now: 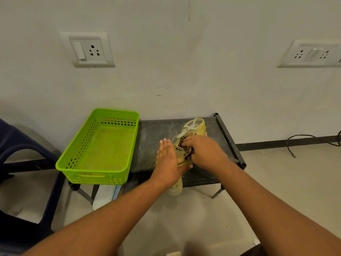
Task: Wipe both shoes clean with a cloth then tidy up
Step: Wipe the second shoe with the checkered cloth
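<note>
At centre frame the left hand [167, 159], fingers straight, braces the yellow shoe [198, 126] so the right hand [204, 152], clutching a patterned cloth [187, 152], can rub it.

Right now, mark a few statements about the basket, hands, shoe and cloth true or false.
1. The green basket holds nothing. True.
2. The left hand grips the basket. False: it lies with straight fingers against the side of the shoe.
3. The right hand holds a cloth on the shoe. True.
4. The shoe is in the basket. False: it is on the dark table, to the right of the basket.
</note>
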